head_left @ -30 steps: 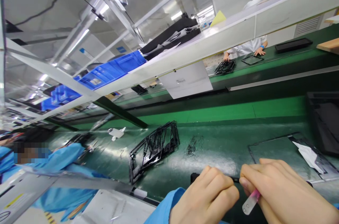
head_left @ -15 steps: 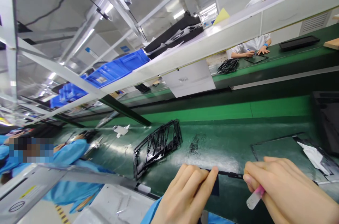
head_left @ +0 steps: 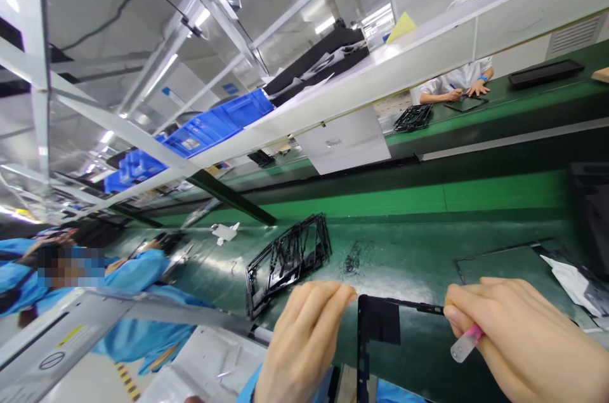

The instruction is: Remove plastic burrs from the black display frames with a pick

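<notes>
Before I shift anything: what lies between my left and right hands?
Head view: the black frame, its corner patch and top bar reaching the right hand, which holds a pink-tipped tool; left hand just beside it.

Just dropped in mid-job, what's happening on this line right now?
A person works at a green belt. Their right hand has a grip on a small clear tool with a pink band, at the top edge of a thin black frame. The left hand sits by the frame's left corner; contact is unclear. A stack of black frames stands behind on the belt.
</notes>
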